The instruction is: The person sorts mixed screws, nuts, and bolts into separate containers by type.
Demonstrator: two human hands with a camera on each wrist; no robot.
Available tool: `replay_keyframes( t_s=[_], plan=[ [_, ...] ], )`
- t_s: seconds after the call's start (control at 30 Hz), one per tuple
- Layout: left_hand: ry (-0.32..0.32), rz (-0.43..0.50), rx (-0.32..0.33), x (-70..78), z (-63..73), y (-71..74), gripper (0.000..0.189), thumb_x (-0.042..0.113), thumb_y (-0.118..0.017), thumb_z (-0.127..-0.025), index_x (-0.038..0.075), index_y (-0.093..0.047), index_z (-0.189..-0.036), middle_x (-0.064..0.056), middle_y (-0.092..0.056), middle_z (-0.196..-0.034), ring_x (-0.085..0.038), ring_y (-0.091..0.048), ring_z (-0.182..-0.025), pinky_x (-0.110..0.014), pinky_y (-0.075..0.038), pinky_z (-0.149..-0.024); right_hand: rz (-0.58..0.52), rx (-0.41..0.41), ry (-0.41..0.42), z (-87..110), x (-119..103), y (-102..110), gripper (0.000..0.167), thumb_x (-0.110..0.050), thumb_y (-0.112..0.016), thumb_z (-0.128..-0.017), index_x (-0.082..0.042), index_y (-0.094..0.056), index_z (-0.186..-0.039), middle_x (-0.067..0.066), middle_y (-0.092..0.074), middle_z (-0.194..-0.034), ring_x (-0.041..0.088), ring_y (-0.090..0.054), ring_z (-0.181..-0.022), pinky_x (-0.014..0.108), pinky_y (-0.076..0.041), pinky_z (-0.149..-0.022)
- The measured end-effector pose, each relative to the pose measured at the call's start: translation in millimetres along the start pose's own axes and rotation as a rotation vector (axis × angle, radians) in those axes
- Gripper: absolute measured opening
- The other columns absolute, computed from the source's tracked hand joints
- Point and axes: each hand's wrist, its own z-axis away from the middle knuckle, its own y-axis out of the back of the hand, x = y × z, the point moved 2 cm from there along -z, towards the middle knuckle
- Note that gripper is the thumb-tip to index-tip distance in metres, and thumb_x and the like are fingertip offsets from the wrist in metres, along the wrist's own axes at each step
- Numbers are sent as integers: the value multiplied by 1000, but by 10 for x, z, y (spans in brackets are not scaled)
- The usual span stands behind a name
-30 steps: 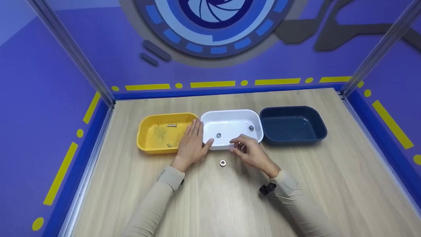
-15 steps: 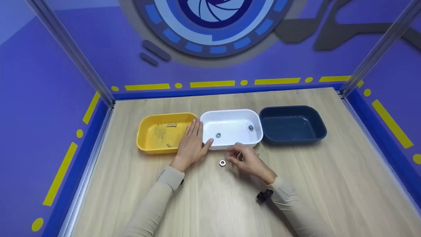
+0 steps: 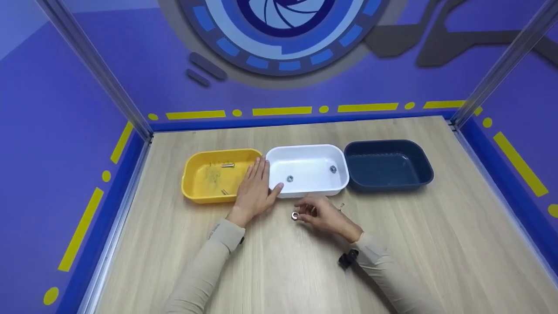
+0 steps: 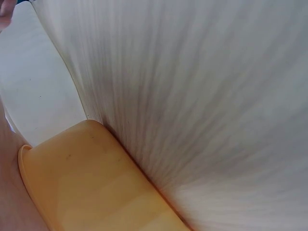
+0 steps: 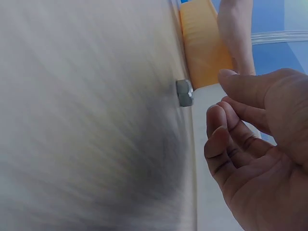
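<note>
My left hand (image 3: 254,187) lies with straight fingers across the adjoining rims of the yellow bin (image 3: 205,200) and the white bin (image 3: 305,150). A steel hex nut (image 3: 294,216) sits on the wooden table in front of the white bin. Right beside it is my right hand (image 3: 327,217), fingers loosely bent. In the right wrist view a gap shows between the thumb (image 5: 240,86) and the nut (image 5: 184,93); nothing is pinched. Two nuts, a left one (image 3: 290,179) and a right one (image 3: 333,169), lie inside the white bin.
The yellow bin holds two small bolts, one farther back (image 3: 227,165) and one near the front (image 3: 224,192). A dark blue bin (image 3: 388,188) stands right of the white one. Some tiny object (image 3: 342,206) shows behind my right hand. Panels wall in the table (image 3: 270,279).
My right hand has come down from the white bin's front rim toward me and left, to beside the nut on the table. The left hand has stayed put.
</note>
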Motion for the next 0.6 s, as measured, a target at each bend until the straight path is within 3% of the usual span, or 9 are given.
replay_keyframes(
  t_s=[0.27, 0.6],
  plan=[
    [-12, 3, 19, -13, 2, -2, 89, 62, -29, -111, -6, -18, -167, -24, -14, -177, -37, -12, -166, -50, -16, -137, 18, -34, -24, -61, 63, -36, 28, -7, -84, -91, 0, -77, -117, 10, -75, -98, 17, -68, -87, 28, -58, -78],
    [-5, 29, -3, -3, 11, 6, 90, 63, -29, -111, -5, -16, -168, -22, -12, -178, -34, -8, -167, -46, -9, -138, 37, -53, 7, -79, 110, -100, 22, -8, -86, -89, -3, -79, -109, 5, -71, -88, 8, -60, -77, 20, -49, -66]
  ],
)
